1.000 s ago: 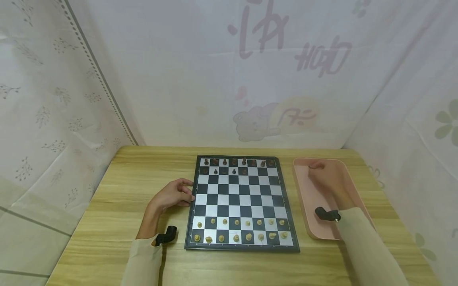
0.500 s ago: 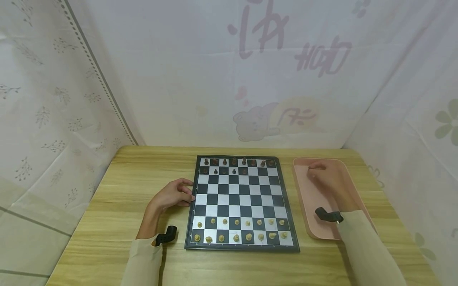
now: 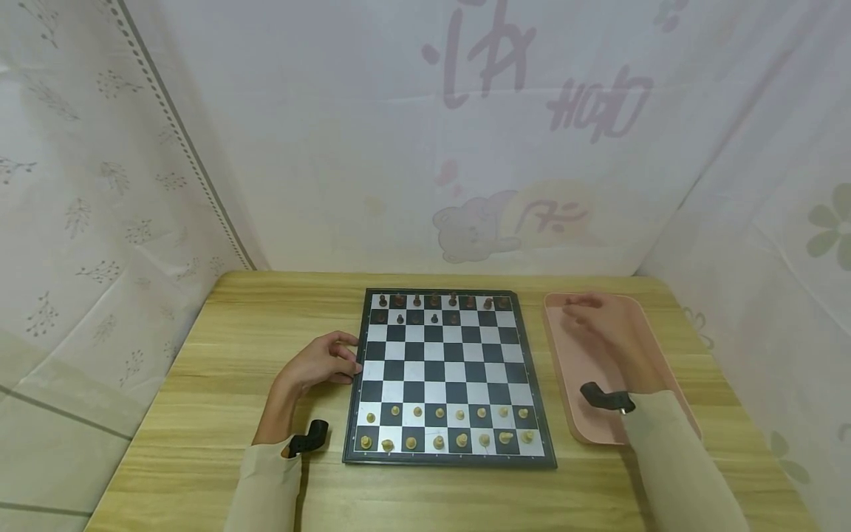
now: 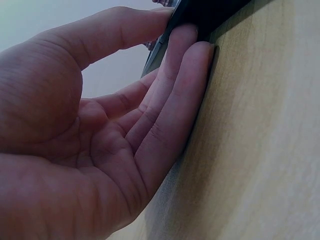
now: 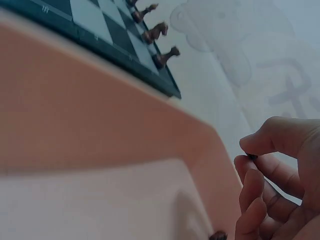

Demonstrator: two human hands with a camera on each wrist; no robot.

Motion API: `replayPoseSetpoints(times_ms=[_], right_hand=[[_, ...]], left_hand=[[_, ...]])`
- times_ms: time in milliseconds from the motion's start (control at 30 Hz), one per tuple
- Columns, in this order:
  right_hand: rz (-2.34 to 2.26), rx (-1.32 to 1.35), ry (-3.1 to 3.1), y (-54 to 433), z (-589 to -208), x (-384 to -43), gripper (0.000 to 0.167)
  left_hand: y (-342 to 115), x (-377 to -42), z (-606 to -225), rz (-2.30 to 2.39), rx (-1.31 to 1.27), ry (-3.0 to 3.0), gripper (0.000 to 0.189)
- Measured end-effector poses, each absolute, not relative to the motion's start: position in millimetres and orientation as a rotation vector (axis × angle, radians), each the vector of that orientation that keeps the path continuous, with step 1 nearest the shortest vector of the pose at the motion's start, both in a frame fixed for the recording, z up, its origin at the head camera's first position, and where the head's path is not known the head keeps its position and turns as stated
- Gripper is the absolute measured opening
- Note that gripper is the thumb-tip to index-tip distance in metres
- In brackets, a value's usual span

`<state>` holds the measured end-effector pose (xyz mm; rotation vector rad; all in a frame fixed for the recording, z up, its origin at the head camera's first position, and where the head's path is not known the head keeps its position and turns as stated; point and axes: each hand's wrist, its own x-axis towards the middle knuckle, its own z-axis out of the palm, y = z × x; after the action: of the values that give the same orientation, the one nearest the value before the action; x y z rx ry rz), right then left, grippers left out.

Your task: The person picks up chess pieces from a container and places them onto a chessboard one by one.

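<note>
The black-and-white chessboard (image 3: 434, 352) lies on the table with pale pieces (image 3: 439, 442) along its near side and dark reddish pieces (image 3: 435, 301) along its far side. My left hand (image 3: 320, 362) holds the board's left edge. In the left wrist view, its thumb (image 4: 120, 32) is at the upper edge and its fingertips (image 4: 197, 52) are against the side. Above the pink tray (image 3: 585, 428), my right hand (image 3: 608, 325) pinches a small dark chess piece (image 5: 251, 156) between thumb and forefinger. Most of that piece is hidden.
Another dark piece (image 5: 218, 235) shows low in the tray by its wall, in the right wrist view. The tray stands just right of the board on the wooden table (image 3: 266, 310). A printed cloth (image 3: 372, 148) hangs behind.
My right hand has shifted slightly to the left over the tray, toward its far left corner. The left hand and the pieces on the board stay where they were.
</note>
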<state>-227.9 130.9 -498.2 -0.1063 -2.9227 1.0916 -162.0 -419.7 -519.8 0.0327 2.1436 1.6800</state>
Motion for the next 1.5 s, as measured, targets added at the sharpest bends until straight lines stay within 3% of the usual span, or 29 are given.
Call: replayPoseSetpoints(times_ms=[100, 267, 633, 967, 1500], right_hand=[[1.261, -0.1, -2.883, 118, -494, -232, 0.06], [1.525, -0.033, -2.736, 98, -492, -242, 0.044], [1.525, 0.126, -2.694, 59, -489, -250, 0.025], [1.411, 0.121, -2.832, 26, -481, -248, 0.029], [1.163, 0.342, -2.96, -20, -495, -251, 0.015]], left_hand=[[-419, -162, -520, 1.678, 0.023, 2.144, 0.06], [-419, -164, -522, 1.678, 0.003, 2.138, 0.058], [-419, -167, -522, 1.672, 0.008, 2.139, 0.058], [-418, -164, -520, 1.678, 0.031, 2.149, 0.06], [-418, -162, -519, 1.684, 0.019, 2.144, 0.059]])
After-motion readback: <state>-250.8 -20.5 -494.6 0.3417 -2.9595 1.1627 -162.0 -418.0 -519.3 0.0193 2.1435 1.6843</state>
